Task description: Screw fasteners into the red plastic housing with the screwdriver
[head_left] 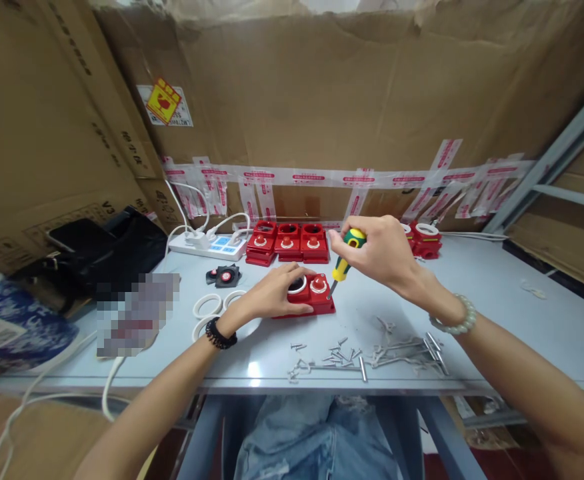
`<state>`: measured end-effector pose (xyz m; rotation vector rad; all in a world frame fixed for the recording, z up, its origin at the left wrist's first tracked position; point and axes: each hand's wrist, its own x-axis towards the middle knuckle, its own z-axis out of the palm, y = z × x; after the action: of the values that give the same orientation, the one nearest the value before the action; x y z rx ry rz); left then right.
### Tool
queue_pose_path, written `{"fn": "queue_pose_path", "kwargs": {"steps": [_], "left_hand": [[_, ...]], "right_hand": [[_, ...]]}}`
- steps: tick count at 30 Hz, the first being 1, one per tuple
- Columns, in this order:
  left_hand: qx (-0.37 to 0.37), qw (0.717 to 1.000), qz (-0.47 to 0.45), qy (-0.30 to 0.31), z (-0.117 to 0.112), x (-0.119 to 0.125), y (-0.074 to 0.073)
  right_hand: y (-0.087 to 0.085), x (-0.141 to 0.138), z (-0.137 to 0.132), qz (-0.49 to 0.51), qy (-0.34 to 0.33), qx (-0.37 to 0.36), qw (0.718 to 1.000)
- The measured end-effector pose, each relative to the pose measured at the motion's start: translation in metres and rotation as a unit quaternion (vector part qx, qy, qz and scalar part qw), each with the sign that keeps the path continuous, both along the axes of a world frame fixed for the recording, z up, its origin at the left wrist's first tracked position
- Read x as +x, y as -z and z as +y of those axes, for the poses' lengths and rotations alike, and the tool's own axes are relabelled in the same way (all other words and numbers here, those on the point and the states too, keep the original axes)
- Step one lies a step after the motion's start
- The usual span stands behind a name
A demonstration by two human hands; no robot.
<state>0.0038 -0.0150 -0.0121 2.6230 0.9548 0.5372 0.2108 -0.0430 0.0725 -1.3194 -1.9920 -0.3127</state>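
Observation:
My right hand [378, 250] is wrapped round the handle of a green and yellow screwdriver [341, 268]. Its tip points down at the right corner of a red housing [324, 305] that lies on the table. This housing carries a red knob [318, 285] and a white ring [298, 285] around a dark round opening. My left hand [278, 291] grips the housing's left side, thumb at the front and fingers over the back. Between me and the housing lie loose screws [339, 357] and metal T-shaped bars [363, 368] with pale cords.
Several red housings [288, 243] stand at the back, with more red units [426, 243] at the right. White rings [207, 306] and black square parts [227, 275] lie left. A power strip [217, 247], black bag [107, 257] and blue patterned container [17, 327] are farther left. Cardboard [322, 100] walls the back.

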Motion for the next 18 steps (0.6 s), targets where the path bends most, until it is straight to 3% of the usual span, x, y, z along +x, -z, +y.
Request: {"fn": "queue_pose_path", "kwargs": {"steps": [6,10,13,15,18], "left_hand": [[0.026,0.998,0.009,-0.048,0.0,0.002,0.006],[0.05,0.987,-0.011,-0.155,-0.003,0.007,0.01],[0.008,0.98,-0.006,-0.201,-0.011,0.004,0.002],[-0.025,0.986,0.01,-0.166,-0.02,-0.006,-0.006],[-0.06,0.995,0.054,-0.056,-0.031,-0.029,-0.019]], "right_hand": [[-0.021,0.02,-0.011,0.131,-0.014,0.073,0.989],[-0.03,0.036,-0.026,0.136,0.031,0.095,0.986],[-0.026,0.048,-0.038,0.121,0.035,0.101,0.987],[-0.02,0.057,-0.045,0.105,0.054,0.099,0.988],[-0.01,0.069,-0.053,0.092,0.07,0.077,0.99]]}}
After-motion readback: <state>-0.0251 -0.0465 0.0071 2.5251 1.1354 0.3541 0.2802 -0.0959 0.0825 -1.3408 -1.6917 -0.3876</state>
